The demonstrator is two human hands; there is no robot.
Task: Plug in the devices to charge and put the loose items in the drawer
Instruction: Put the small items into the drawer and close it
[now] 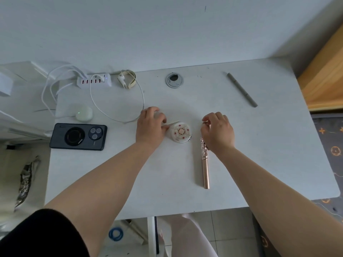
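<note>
White desk point(259, 145) carried everything, wall behind it; no drawer showed anywhere in view. Dark phone point(78, 136) lay face down at the left edge, a white cable seemingly reaching its near-left corner (connection itself hidden, so charging could not be confirmed). White power strip point(94, 81) sat at the back left with several cables plugged in. Pale earbud case point(83, 112) beside the phone showed a green light, judged to be charging. A watch-like band point(127, 80) lay just right of the strip with a white lead on it.

Loose items not yet stowed: rose-gold pen point(205, 164) lying lengthwise near centre, grey pen point(241, 89) well apart at the back right, round patterned case point(181, 133) between the hands.

Left hand point(149, 127) rested beside the round case, fingers curled, apparently pinching something small and pale; what exactly could not be told. Right hand point(218, 132) hovered over the top of the rose-gold pen, fingers loosely curled, thumb and forefinger close; whether they held anything could not be told.

Judgement: plugging-in largely done, stowing not begun.
</note>
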